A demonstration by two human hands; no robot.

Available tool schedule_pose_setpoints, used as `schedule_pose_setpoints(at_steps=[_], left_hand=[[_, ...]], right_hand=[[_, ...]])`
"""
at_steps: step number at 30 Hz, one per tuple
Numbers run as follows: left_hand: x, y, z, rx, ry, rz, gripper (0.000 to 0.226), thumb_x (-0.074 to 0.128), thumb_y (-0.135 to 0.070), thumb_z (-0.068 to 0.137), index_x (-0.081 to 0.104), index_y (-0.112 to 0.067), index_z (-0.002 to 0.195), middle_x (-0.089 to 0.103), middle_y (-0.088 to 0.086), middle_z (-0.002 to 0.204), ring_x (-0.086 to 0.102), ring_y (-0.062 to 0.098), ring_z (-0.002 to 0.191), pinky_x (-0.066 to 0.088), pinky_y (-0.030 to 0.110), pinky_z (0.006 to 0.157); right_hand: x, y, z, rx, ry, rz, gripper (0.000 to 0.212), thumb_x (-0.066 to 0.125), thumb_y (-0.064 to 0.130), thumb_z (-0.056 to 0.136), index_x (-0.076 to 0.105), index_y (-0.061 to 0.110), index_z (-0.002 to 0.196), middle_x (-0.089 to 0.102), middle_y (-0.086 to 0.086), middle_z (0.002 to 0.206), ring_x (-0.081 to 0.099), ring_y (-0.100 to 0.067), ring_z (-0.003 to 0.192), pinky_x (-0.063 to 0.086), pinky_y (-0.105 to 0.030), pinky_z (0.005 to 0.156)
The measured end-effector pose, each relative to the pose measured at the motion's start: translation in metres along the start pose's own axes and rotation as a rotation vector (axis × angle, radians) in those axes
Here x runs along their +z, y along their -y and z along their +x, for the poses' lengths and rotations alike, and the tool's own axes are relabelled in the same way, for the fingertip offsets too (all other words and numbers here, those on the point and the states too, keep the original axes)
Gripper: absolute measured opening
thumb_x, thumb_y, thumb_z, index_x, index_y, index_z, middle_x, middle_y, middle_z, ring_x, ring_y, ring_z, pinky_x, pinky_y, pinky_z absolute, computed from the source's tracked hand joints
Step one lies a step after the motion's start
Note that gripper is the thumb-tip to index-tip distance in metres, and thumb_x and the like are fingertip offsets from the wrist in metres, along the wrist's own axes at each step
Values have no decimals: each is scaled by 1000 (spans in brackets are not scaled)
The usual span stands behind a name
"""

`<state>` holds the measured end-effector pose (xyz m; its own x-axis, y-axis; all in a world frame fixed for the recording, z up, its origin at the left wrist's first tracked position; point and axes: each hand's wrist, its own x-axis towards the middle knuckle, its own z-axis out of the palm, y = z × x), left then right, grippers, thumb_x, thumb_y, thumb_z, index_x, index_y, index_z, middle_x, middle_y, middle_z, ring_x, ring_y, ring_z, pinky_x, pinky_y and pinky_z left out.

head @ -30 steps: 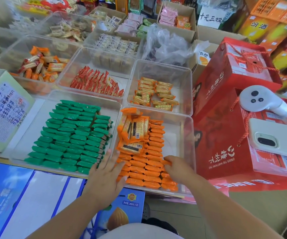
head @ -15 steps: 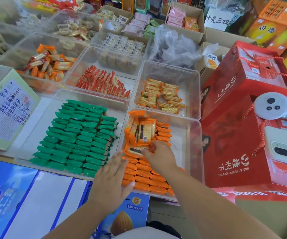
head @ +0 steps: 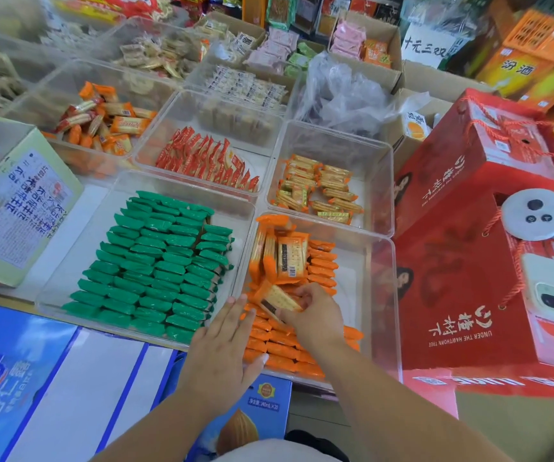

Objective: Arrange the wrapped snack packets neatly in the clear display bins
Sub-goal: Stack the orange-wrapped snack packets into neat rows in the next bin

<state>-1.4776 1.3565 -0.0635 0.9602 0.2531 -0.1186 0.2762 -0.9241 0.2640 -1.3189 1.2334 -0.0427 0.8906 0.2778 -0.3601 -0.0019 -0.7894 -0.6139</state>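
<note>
Mid-arranging: right hand (head: 315,316) pinches one orange packet (head: 277,300) over the near-right clear bin (head: 377,295); left hand (head: 225,341) spread flat, steadying the bin's near rows. Next, likely: slot packet into a row, aligned.

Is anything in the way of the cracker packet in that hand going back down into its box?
Nothing visible blocks it. The right hand holds an orange packet just above the flat orange rows inside the clear bin. The left hand rests at the bin's near-left corner, off to the side.
</note>
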Motion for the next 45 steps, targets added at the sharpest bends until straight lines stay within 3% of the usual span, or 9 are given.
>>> schedule_pose_setpoints(at_steps=[7, 10, 13, 17, 23, 31, 36, 41, 45], left_hand=[[1, 1, 0, -15, 14, 15, 81, 25, -69, 98, 42, -12, 152, 19, 7, 166, 26, 24, 150, 53, 45, 97], [1, 0, 1, -11, 16, 29, 80, 27, -69, 97, 46, -11, 150, 23, 9, 165, 30, 25, 148, 54, 46, 95], [-1, -1, 0, -12, 19, 29, 80, 27, -68, 96, 46, -11, 149, 23, 8, 165, 30, 26, 148, 54, 47, 94], [-3, -2, 0, -13, 10, 16, 82, 24, -69, 96, 42, -12, 152, 17, 6, 167, 26, 25, 150, 50, 49, 100], [-5, -3, 0, -23, 14, -12, 83, 21, -71, 96, 39, -14, 154, 13, 4, 167, 21, 24, 151, 46, 50, 105], [-5, -1, 3, -18, 46, -67, 86, 19, -74, 92, 23, -20, 160, -1, -1, 169, 6, 20, 154, 32, 46, 116], [-17, 0, 23, -1, -55, -13, 87, 51, -70, 83, 45, -14, 149, 37, 13, 158, 43, 35, 138, 42, 55, 105], [-4, -2, 51, -185, -25, -69, 107, 44, -78, 85, 2, -16, 161, -4, 8, 169, 13, 30, 153, 21, 47, 121], [7, -2, 52, -178, -36, -46, 109, 45, -74, 86, -9, -15, 160, -12, 7, 168, 14, 28, 153, 23, 44, 121]], right_hand=[[-69, -29, -12, -87, -5, 361, 26, 80, 41, 68, 73, 43, 93, 71, 20, 91, 66, 0, 83, 51, -13, 66], [-99, -47, -4, -71, -90, 484, 28, 74, 10, 85, 70, 37, 89, 69, 14, 94, 70, -9, 86, 59, -23, 69], [-112, -64, 7, -93, -242, 199, 28, 72, 9, 84, 66, 36, 88, 68, 15, 84, 64, -1, 74, 46, -7, 61], [-103, -69, 20, -180, -279, -201, 20, 73, 6, 81, 73, 20, 94, 69, 8, 87, 52, -1, 71, 35, -8, 60], [-70, -58, 43, -66, 182, -590, 12, 63, 12, 91, 72, 11, 99, 68, -8, 102, 65, -25, 94, 56, -35, 81], [-63, -69, 43, -21, 392, -382, 29, 47, 26, 95, 71, 18, 107, 71, -6, 107, 64, -23, 96, 55, -38, 86], [-66, -59, 36, -57, 152, -297, 30, 49, 28, 96, 70, 20, 114, 71, -1, 113, 63, -21, 101, 52, -37, 87], [-57, -21, 37, -171, -112, -48, 30, 55, 32, 97, 67, 18, 120, 66, 3, 109, 61, -10, 91, 50, -30, 80], [-39, 20, 55, -148, -37, 3, 35, 59, 43, 95, 64, 14, 115, 58, 8, 93, 54, -15, 86, 41, -31, 70]])
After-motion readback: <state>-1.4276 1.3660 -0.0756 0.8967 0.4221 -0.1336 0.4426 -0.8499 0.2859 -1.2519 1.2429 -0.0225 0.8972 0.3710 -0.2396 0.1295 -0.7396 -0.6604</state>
